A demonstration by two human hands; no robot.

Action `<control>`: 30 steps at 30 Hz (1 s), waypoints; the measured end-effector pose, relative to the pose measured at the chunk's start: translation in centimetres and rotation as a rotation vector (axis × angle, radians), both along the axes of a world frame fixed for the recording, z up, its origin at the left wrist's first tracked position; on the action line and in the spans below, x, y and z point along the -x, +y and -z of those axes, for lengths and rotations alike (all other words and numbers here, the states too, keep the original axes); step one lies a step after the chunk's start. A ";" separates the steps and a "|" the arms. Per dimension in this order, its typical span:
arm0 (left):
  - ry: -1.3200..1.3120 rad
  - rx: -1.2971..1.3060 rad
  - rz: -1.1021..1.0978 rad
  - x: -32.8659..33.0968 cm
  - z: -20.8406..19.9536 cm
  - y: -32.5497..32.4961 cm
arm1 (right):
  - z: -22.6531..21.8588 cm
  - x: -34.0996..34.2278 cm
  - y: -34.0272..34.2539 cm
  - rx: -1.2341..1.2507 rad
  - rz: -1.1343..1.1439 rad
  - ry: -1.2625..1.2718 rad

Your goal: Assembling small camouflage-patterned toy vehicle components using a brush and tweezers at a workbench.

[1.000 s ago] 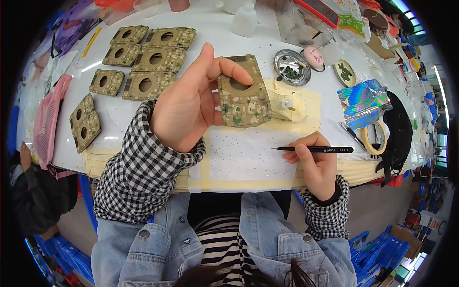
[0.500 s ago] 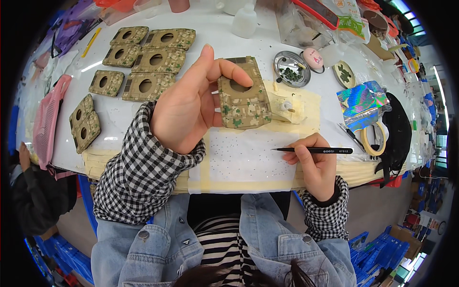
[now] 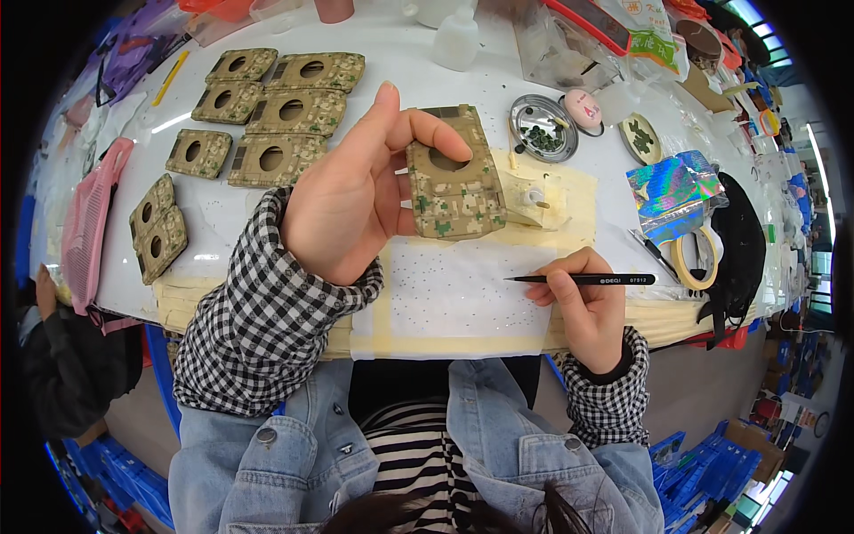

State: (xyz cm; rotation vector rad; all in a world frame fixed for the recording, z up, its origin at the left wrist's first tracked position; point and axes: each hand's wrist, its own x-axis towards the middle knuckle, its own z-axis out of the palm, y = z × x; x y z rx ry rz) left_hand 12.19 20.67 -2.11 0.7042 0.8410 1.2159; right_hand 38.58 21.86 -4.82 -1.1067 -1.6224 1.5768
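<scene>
My left hand (image 3: 342, 205), raised over the table, grips a camouflage-painted model tank hull (image 3: 458, 200) with a round hole in its top. The index finger lies on the hull by the hole, and the other fingers go behind it. Lower and to the right, my right hand (image 3: 589, 311) pinches black fine-pointed tweezers (image 3: 609, 279), their tip pointing left and apart from the hull. Below both hands lies a white sheet (image 3: 445, 325) dotted with tiny dark specks, taped along its edge.
Several similar camouflage hulls (image 3: 298, 113) stand at the left. Right of centre are a round metal tin (image 3: 535, 114) with dark green bits, a pale dish (image 3: 625, 133), a shiny foil pouch (image 3: 672, 200) and a tape roll (image 3: 708, 267). A white bottle (image 3: 455, 43) stands at the back.
Both hands keep almost the same place. The hull and the tweezers have barely shifted.
</scene>
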 end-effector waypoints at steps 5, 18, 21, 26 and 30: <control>0.011 0.001 -0.001 0.0 0.0 0.0 | 0.1 -0.1 0.0 -0.016 -0.003 0.007; 0.003 -0.003 0.005 0.1 0.0 0.1 | 0.1 -1.1 -0.3 -0.053 -0.030 -0.006; 0.024 0.007 -0.001 0.1 0.0 0.1 | 0.0 -1.0 -0.3 -0.049 -0.040 -0.004; 0.015 0.004 -0.012 0.0 0.0 0.0 | 0.2 -1.0 -0.3 -0.058 -0.059 -0.002; 0.014 0.000 -0.007 0.0 0.0 0.1 | 0.1 -1.1 -0.3 -0.059 -0.057 -0.015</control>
